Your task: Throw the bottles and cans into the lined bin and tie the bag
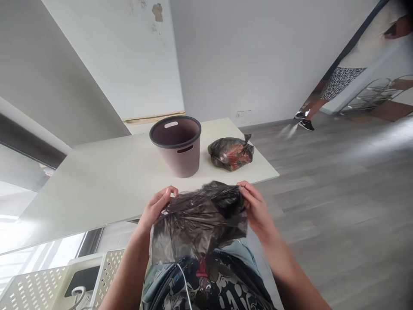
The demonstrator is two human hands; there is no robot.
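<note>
A thin black see-through trash bag [200,224] is stretched between my two hands, in front of my body and near the table's front edge. My left hand [159,204] pinches its upper left edge, while my right hand [254,206] grips the upper right edge. Beyond the bag a mauve trash can [182,159] with a dark grey rim stands upright on the table, with no liner visible over its rim. To its right lies a knotted dark trash bag [231,153] with reddish-orange contents showing through.
The white table [112,172] reaches from the far left to a corner at right. A wall with a socket [243,113] rises behind it. Perforated cream baskets [108,271] sit lower left. A person [342,82] stands on the grey floor [322,193], upper right.
</note>
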